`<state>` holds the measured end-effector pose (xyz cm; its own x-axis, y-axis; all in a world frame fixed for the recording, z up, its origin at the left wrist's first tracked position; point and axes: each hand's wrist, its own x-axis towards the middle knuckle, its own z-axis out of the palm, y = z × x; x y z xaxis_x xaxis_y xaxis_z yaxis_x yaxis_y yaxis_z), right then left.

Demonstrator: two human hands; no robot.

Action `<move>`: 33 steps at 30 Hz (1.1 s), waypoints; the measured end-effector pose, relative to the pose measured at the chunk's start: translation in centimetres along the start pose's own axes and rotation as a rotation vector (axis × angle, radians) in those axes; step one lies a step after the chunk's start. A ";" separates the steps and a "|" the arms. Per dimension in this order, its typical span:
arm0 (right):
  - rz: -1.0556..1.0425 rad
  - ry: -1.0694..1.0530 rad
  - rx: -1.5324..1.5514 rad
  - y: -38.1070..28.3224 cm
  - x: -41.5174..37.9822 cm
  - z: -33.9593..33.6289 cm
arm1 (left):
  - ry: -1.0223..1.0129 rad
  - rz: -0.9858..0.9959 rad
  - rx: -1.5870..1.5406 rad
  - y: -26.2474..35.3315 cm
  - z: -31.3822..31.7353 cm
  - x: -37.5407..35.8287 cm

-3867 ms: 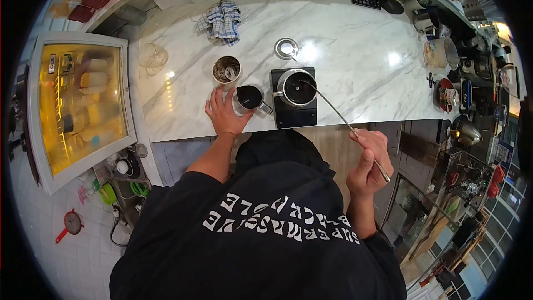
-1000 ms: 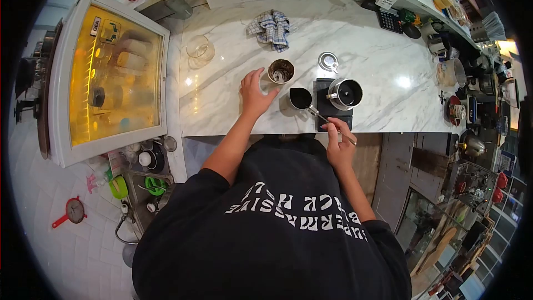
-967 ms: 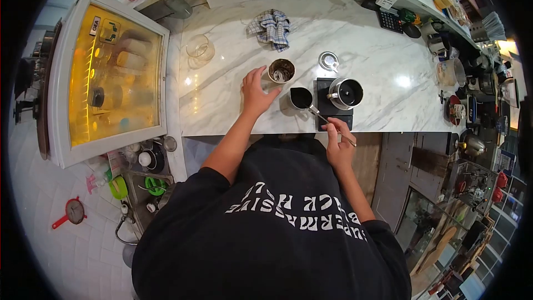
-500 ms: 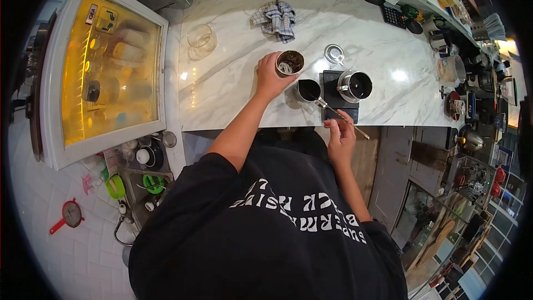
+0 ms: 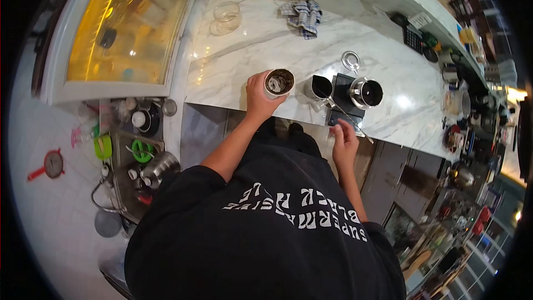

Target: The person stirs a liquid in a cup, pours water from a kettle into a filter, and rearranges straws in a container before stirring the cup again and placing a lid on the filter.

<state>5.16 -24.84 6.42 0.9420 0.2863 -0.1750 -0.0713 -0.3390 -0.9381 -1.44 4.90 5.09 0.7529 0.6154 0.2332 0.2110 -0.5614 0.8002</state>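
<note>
My left hand (image 5: 260,99) is wrapped around the side of a cup (image 5: 272,94), tilted so its mouth faces me; dark brown residue coats the inside. To its right on the counter stands a metal pitcher (image 5: 314,100) with a dark interior. A long-handled spoon (image 5: 362,131) leans out of it, handle pointing toward me. My right hand (image 5: 345,140) hovers just below that handle, fingers apart and seemingly off it. Beside the pitcher, a metal pot (image 5: 358,99) with dark contents sits on a black scale (image 5: 340,115).
A round metal lid (image 5: 350,60) lies behind the scale. Farther back are a checked cloth (image 5: 303,16) and a clear glass (image 5: 227,18). An open fridge door (image 5: 183,39) stands left, above a sink (image 5: 123,180). Various items line the right end of the marble counter (image 5: 411,86).
My right hand has let go of the spoon and drawn slightly back. The cup has moved toward me, away from the pitcher. The whole view has shifted and turned.
</note>
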 end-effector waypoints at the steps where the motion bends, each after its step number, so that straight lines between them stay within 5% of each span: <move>1: 0.016 -0.049 -0.008 -0.1 -0.3 -0.2 | 0.009 -0.021 0.006 0.4 -0.5 -0.8; 21: -0.065 -0.720 -0.188 2.1 0.4 -2.6 | 0.330 -0.391 0.108 7.5 -2.7 -20.2; 33: -0.093 -0.864 -0.121 -0.7 -1.0 4.6 | 0.576 -0.474 0.156 5.8 -7.8 -28.0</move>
<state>2.77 -20.82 5.84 0.3605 0.8796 -0.3104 0.0750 -0.3591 -0.9303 -26.22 -11.30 7.57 0.1249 0.9775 0.1700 0.5488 -0.2108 0.8089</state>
